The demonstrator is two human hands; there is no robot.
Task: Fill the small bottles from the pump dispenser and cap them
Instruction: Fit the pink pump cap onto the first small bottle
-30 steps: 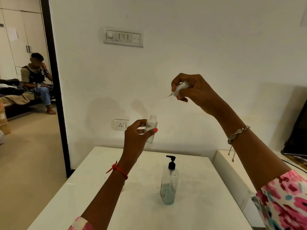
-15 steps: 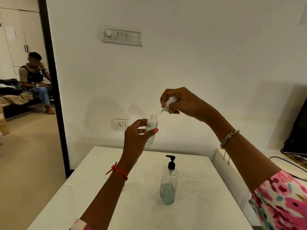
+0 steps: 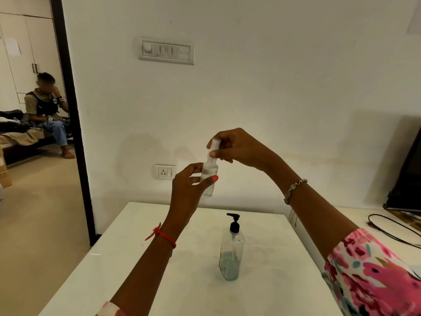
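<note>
My left hand [image 3: 190,185] holds a small clear bottle [image 3: 210,179] upright in the air above the table, thumb and fingers curled round its body. My right hand [image 3: 237,148] pinches a white cap [image 3: 215,145] that sits on the bottle's neck. Below them a clear pump dispenser [image 3: 231,249] with a black pump head stands on the white table [image 3: 136,258], holding a little bluish liquid at its bottom.
A white wall with a socket [image 3: 164,172] rises right behind the table. To the right lies a lower white surface with a black cable [image 3: 391,229] and a dark screen [image 3: 407,179]. Through the doorway at left a person [image 3: 46,110] sits.
My right hand has come down and left, bringing the cap with its tube from high in the air onto the bottle's neck. The left hand and bottle stayed almost still.
</note>
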